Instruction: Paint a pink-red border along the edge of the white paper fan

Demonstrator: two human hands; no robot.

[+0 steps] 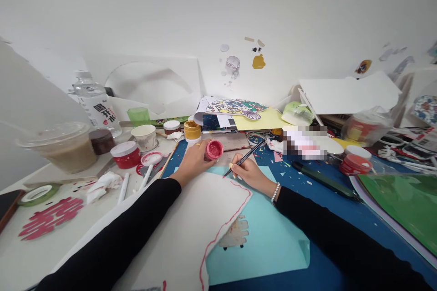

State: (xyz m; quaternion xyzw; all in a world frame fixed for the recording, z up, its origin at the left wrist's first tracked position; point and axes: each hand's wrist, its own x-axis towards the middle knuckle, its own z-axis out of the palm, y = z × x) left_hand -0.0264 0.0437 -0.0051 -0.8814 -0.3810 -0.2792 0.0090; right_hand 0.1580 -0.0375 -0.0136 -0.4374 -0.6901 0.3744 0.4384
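My left hand (196, 157) is closed around a small open jar of red paint (215, 150), its mouth tilted toward me. Pinched in my right hand (246, 171) is a thin dark paintbrush (251, 152), whose tip reaches the far edge of a large white sheet (170, 227). A wavy red line (223, 227) follows the sheet's right edge, with a short red mark near the brush tip. Under that edge lies a light turquoise sheet (273, 236). A greyish cut-out piece (235, 233) shows partly from beneath the white sheet.
At left stand a plastic cup of brown liquid (68, 150), a water bottle (95, 104), a red paint jar (124, 154) and a paper cup (144, 137). A yellow paint jar (192, 131) is behind my left hand. Right: a dark green cutter (324, 179) and green sheets (403, 204).
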